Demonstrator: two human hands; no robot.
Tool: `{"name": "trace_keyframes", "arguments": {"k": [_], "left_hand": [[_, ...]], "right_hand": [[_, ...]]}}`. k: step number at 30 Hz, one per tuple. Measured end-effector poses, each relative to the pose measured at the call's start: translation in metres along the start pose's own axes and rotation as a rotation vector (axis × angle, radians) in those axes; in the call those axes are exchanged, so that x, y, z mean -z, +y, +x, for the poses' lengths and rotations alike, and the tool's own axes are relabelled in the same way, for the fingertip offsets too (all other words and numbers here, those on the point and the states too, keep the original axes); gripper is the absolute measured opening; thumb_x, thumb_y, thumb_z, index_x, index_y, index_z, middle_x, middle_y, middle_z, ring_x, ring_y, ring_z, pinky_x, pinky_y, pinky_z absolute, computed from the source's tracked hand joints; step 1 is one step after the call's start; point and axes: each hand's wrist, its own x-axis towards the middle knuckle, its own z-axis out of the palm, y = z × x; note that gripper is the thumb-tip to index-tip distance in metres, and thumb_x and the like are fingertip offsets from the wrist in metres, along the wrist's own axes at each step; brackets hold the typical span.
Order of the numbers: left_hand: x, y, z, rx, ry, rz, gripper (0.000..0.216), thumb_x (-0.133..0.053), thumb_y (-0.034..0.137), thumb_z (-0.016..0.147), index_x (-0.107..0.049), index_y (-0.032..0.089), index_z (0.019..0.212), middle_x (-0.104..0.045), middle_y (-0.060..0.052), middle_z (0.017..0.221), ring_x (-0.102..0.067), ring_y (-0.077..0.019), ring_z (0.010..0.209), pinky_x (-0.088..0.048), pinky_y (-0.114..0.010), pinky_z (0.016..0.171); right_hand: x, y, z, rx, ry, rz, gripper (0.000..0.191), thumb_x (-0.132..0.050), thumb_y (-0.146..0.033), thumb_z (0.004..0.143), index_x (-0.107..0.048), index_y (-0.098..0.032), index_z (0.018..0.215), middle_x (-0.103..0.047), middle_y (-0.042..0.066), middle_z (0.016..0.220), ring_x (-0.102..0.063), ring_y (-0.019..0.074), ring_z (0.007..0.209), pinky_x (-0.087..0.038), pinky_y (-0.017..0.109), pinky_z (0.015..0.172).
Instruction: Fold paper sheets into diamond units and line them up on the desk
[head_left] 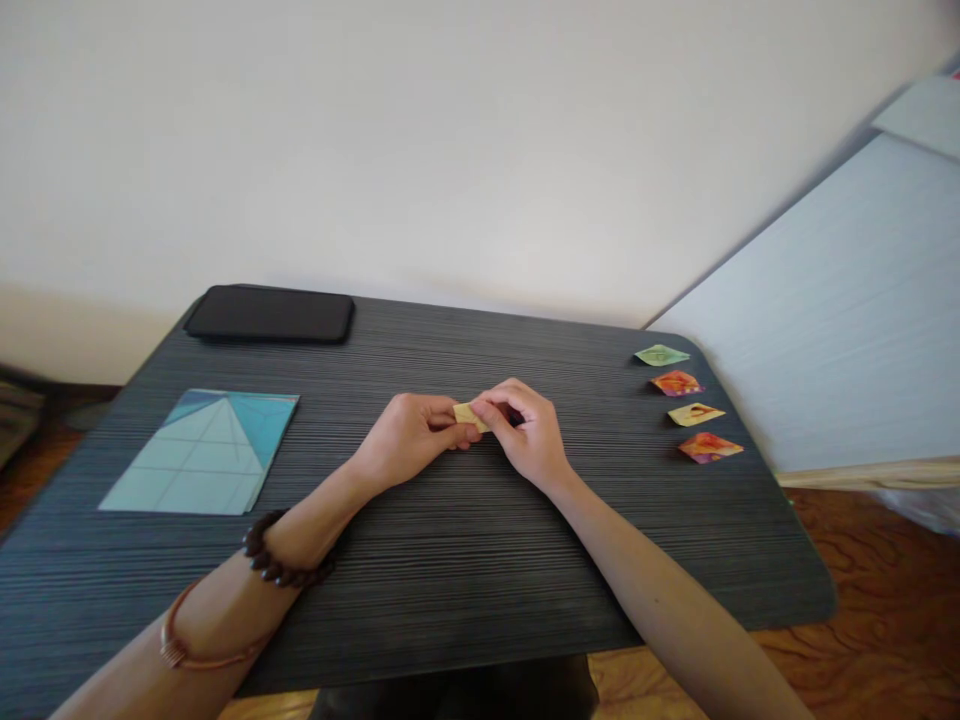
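Both hands meet at the middle of the dark grey table (450,560). A small folded yellow paper (469,416) is pinched between them. My left hand (409,436) grips its left end with closed fingers. My right hand (525,430) curls over its right end, thumb and fingers pressed on it. The paper is held just above the tabletop, mostly hidden by the fingers.
A stack of blue patterned paper sheets (206,452) lies at the left. A black phone (270,315) rests at the back left. Several small folded paper pieces, green (661,355), orange (676,383), yellow (695,414) and red-orange (709,447), line the right edge. A pale bed surface (847,330) adjoins the table.
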Motion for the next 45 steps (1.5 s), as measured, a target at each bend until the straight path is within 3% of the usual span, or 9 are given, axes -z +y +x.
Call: {"name": "trace_keyframes", "arguments": {"k": [4,8,11,18,25,29,32,35,45], "left_hand": [[0.003,-0.001,0.003,-0.003,0.087,-0.038,0.025,-0.066,0.038,0.074,-0.068,0.017,0.086,-0.072,-0.003,0.075,-0.066,-0.0156,0.068,-0.053,-0.027,0.068],[0.005,0.001,0.002,-0.055,0.087,-0.001,0.032,-0.06,0.042,0.078,-0.066,0.016,0.096,-0.071,-0.004,0.085,-0.065,-0.0163,0.074,-0.055,-0.026,0.064],[0.005,0.003,0.001,-0.117,0.163,0.094,0.036,-0.054,0.045,0.083,-0.064,0.017,0.102,-0.068,-0.005,0.092,-0.063,-0.0168,0.077,-0.055,-0.025,0.06],[0.008,-0.003,0.003,-0.174,0.237,0.222,0.03,-0.056,0.044,0.081,-0.068,0.019,0.091,-0.071,-0.004,0.089,-0.065,-0.0185,0.08,-0.052,-0.028,0.072],[0.008,0.0,0.001,-0.146,0.18,0.187,0.024,-0.059,0.041,0.079,-0.068,0.019,0.083,-0.071,-0.003,0.081,-0.065,-0.0168,0.072,-0.051,-0.028,0.071],[0.008,0.0,0.002,-0.125,0.232,0.041,0.022,-0.063,0.038,0.077,-0.065,0.016,0.079,-0.071,-0.004,0.08,-0.065,-0.0168,0.073,-0.05,-0.028,0.071],[0.008,-0.001,0.004,-0.127,0.29,-0.085,0.023,-0.066,0.037,0.075,-0.061,0.015,0.077,-0.07,-0.004,0.082,-0.062,-0.0139,0.069,-0.049,-0.025,0.067],[0.009,-0.002,0.004,-0.116,0.297,-0.072,0.024,-0.066,0.039,0.075,-0.062,0.015,0.077,-0.069,-0.003,0.078,-0.059,-0.012,0.064,-0.047,-0.023,0.063],[0.012,-0.003,0.006,-0.119,0.276,-0.001,0.025,-0.065,0.042,0.075,-0.068,0.017,0.079,-0.072,-0.004,0.082,-0.065,-0.0177,0.077,-0.05,-0.028,0.074]], "right_hand": [[0.001,0.002,0.001,-0.093,-0.003,0.079,0.017,-0.058,-0.035,0.083,-0.061,-0.02,0.091,-0.061,0.0,0.079,-0.047,0.0086,0.057,-0.038,0.023,0.052],[0.004,0.004,0.001,-0.079,-0.014,0.002,0.018,-0.054,-0.035,0.086,-0.061,-0.019,0.082,-0.058,0.0,0.073,-0.047,0.0092,0.057,-0.037,0.023,0.054],[0.005,0.005,0.001,-0.037,-0.025,-0.048,0.018,-0.053,-0.034,0.087,-0.06,-0.019,0.081,-0.056,0.0,0.072,-0.047,0.0096,0.058,-0.038,0.023,0.055],[0.005,0.004,0.001,0.025,-0.084,-0.105,0.014,-0.051,-0.032,0.088,-0.058,-0.02,0.084,-0.053,0.0,0.071,-0.047,0.0103,0.06,-0.038,0.024,0.056],[0.004,0.001,0.001,0.08,-0.118,-0.16,0.017,-0.048,-0.03,0.09,-0.057,-0.019,0.08,-0.053,0.0,0.071,-0.048,0.0113,0.063,-0.039,0.024,0.06],[0.004,0.003,0.002,0.038,-0.129,-0.155,0.019,-0.052,-0.036,0.087,-0.058,-0.018,0.084,-0.054,0.0,0.069,-0.048,0.0107,0.06,-0.038,0.024,0.058],[0.003,0.004,0.003,0.026,-0.202,-0.215,0.026,-0.056,-0.04,0.084,-0.059,-0.017,0.074,-0.054,-0.002,0.062,-0.047,0.0098,0.055,-0.036,0.025,0.058],[0.004,0.005,0.002,0.037,-0.249,-0.248,0.036,-0.052,-0.04,0.087,-0.06,-0.017,0.06,-0.056,-0.002,0.057,-0.048,0.0092,0.053,-0.036,0.026,0.062],[0.008,0.002,0.005,0.089,-0.304,-0.234,0.029,-0.054,-0.04,0.086,-0.058,-0.018,0.067,-0.055,-0.001,0.062,-0.048,0.0108,0.059,-0.037,0.025,0.061]]}}
